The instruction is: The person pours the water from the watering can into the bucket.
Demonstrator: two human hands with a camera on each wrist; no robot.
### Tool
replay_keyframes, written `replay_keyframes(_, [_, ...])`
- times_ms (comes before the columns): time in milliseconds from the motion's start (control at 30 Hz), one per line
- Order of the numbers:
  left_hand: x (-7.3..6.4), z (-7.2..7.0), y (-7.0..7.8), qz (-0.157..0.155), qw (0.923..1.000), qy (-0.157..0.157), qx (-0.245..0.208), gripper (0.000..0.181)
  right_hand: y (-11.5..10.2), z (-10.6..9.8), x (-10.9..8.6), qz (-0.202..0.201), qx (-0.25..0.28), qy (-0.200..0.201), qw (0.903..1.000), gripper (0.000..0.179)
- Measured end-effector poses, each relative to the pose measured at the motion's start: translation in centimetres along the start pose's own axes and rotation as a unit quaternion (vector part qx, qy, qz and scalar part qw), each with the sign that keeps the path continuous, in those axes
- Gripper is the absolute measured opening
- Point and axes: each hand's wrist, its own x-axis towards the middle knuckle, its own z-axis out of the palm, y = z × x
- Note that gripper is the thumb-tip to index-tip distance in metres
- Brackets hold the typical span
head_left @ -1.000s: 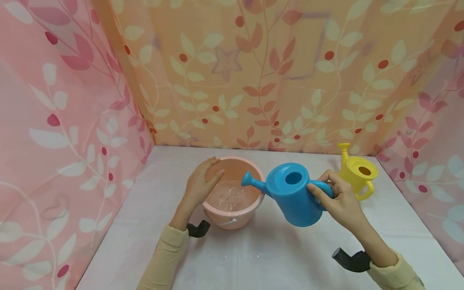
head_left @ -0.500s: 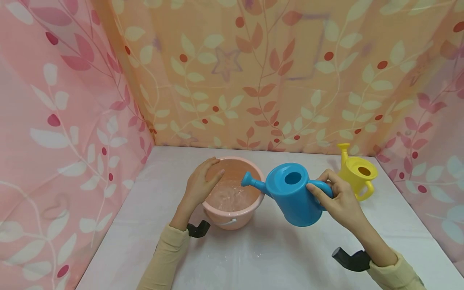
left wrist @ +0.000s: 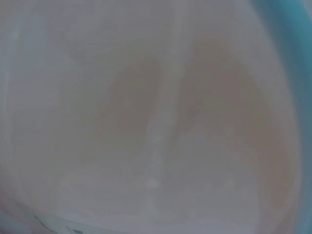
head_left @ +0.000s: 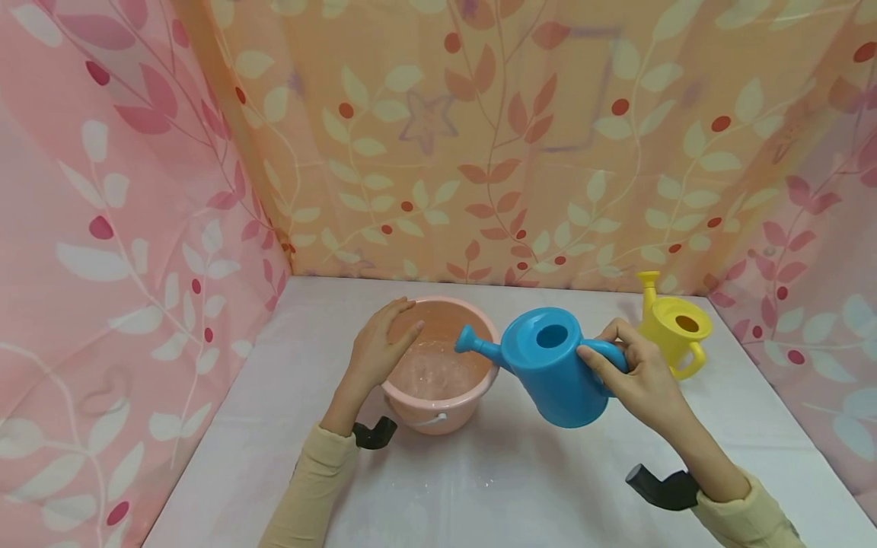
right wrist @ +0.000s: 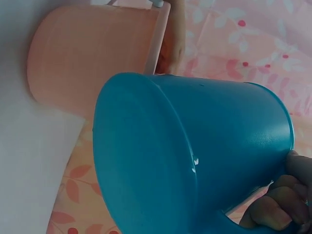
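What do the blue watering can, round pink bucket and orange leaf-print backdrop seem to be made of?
Blue cylindrical watering can: probably moulded plastic, smooth, with a soft sheen on its side.
Round pink bucket: likely glossy plastic; its rim gleams.
Orange leaf-print backdrop: matte-looking fabric or thin sheeting, unclear which; it shows soft creases.

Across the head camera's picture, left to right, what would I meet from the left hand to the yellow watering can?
Left hand → pink bucket → blue watering can → right hand → yellow watering can.
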Motion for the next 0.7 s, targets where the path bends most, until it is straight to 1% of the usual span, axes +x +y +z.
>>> replay_keyframes(267, [0.03,0.04,-0.12,0.005,1.0000,0.002,0.001,0.053,-0.14,-0.02,0.08,-0.001,-0.005,-0.005,1.0000,0.016])
replay_keyframes(700, [-0.01,0.02,-0.05,0.003,1.0000,0.001,-0.001,0.054,-0.22,-0.17,0.22,-0.009,-0.020,-0.005,0.9997,0.015])
